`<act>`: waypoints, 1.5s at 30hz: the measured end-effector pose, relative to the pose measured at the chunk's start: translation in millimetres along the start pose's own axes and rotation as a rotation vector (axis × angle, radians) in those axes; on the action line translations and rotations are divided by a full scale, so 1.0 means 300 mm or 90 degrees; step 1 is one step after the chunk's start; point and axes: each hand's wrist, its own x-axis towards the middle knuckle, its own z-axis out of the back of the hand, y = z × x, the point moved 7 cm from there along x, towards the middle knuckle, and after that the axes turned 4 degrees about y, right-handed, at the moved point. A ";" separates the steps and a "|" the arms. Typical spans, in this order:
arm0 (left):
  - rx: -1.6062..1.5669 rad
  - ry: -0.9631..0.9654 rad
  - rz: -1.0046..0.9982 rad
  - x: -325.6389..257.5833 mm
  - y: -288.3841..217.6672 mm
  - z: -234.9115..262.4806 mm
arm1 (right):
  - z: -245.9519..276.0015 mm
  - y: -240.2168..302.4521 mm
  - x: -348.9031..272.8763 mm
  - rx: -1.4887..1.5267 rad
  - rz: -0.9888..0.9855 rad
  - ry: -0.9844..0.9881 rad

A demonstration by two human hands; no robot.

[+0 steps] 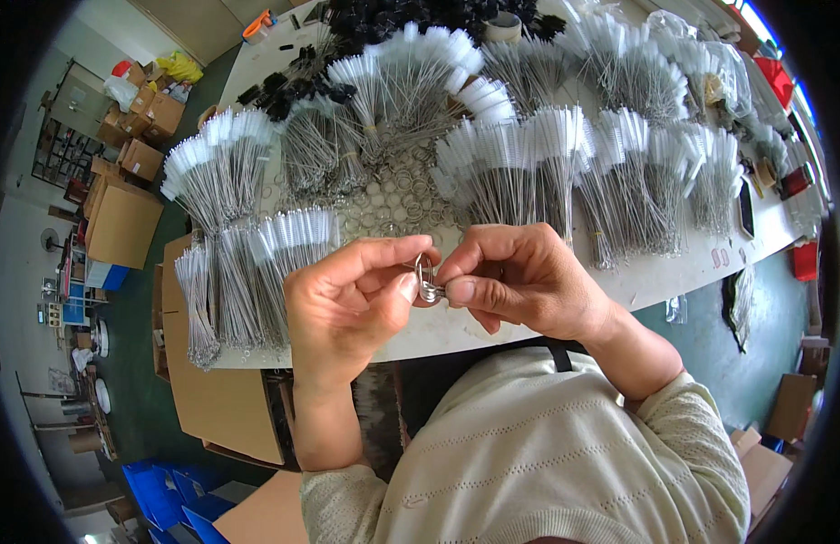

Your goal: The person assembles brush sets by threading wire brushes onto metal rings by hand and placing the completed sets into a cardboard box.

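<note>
Over the near edge of the table, my left hand and my right hand meet fingertip to fingertip. Between them is a shiny metal ring, with several small wire loops bunched at its lower right side. Thumb and forefinger of the left hand pinch the ring from the left. The right thumb and forefinger close on it by the loops, partly hiding them. Behind the hands lies a scatter of loose metal rings. Bundles of wire-handled brushes with white bristles surround that scatter.
More white brushes stand at the table's left edge, and black-bristled brushes are heaped at the back. A roll of tape sits there too. A phone lies at the right. An open cardboard box stands against the left side.
</note>
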 end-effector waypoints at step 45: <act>0.710 -0.275 0.373 -0.339 0.386 1.154 | 0.645 0.160 -0.186 -0.344 0.332 -0.610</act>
